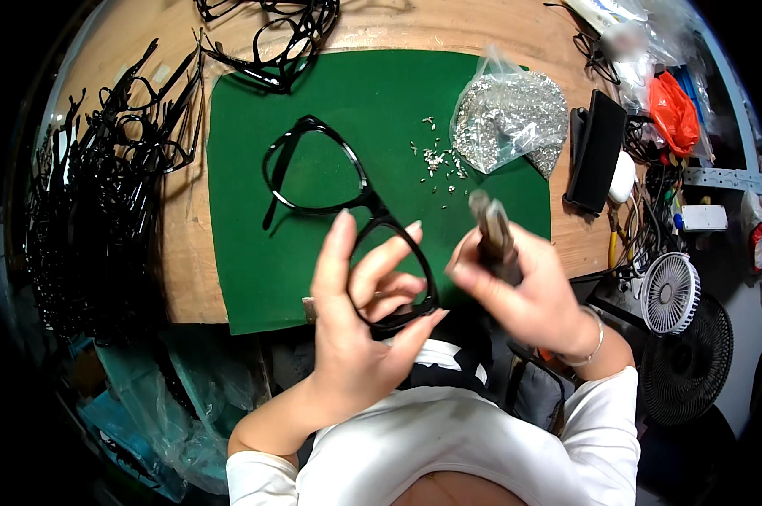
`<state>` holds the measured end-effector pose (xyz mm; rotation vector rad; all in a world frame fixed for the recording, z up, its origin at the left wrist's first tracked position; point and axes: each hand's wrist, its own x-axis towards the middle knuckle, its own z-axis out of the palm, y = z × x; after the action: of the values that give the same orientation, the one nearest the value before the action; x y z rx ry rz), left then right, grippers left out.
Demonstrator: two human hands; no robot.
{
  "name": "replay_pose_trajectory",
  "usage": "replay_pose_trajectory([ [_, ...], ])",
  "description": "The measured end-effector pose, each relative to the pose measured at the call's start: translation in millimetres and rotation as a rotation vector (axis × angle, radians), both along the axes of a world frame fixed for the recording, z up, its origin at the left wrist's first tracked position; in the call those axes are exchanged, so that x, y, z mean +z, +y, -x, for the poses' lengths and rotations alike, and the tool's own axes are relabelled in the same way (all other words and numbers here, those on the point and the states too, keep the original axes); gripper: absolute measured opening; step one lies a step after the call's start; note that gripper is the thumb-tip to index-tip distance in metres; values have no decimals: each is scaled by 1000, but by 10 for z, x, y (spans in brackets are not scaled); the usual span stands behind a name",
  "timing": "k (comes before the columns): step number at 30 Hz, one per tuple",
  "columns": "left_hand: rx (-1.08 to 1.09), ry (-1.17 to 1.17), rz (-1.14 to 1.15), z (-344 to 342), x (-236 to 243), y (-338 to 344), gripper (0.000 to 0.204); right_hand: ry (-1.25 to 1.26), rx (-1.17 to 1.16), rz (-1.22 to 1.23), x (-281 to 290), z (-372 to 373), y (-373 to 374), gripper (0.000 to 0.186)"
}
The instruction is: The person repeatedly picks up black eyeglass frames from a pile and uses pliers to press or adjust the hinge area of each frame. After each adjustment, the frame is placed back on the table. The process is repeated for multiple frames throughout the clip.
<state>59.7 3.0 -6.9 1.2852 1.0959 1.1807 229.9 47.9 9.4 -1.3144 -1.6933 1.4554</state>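
Observation:
A black eyeglass frame point(369, 200) is tilted over the green mat, with no lenses that I can make out. My left hand point(351, 325) grips its near rim, thumb at the lower corner and fingers through and around the opening. One temple arm is folded behind the far rim. In my right hand point(529, 295) is a metal-tipped hand tool point(494, 232), its tip pointing away from me; blur hides its exact kind. The tool is to the right of the frame and apart from it. Beyond it, small silvery metal pieces point(434, 158) lie scattered beside a clear plastic bag point(503, 118) full of similar pieces.
A green mat point(246, 253) covers the middle of the wooden table point(185, 278). Many black frames point(111, 219) are heaped on the left, others point(284, 46) at the back. To the right are a black case point(596, 148), an orange bag point(674, 114), cables and a white fan point(670, 293).

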Motion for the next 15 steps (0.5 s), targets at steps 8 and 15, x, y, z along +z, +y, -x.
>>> replay_pose_trajectory([
  [8, 173, 194, -133, -145, -26, -9, 91, 309, -96, 188, -45, 121, -144, 13],
  [15, 222, 277, -184, -192, -93, -23, 89, 277, -149, 33, -153, 195, -195, 14],
])
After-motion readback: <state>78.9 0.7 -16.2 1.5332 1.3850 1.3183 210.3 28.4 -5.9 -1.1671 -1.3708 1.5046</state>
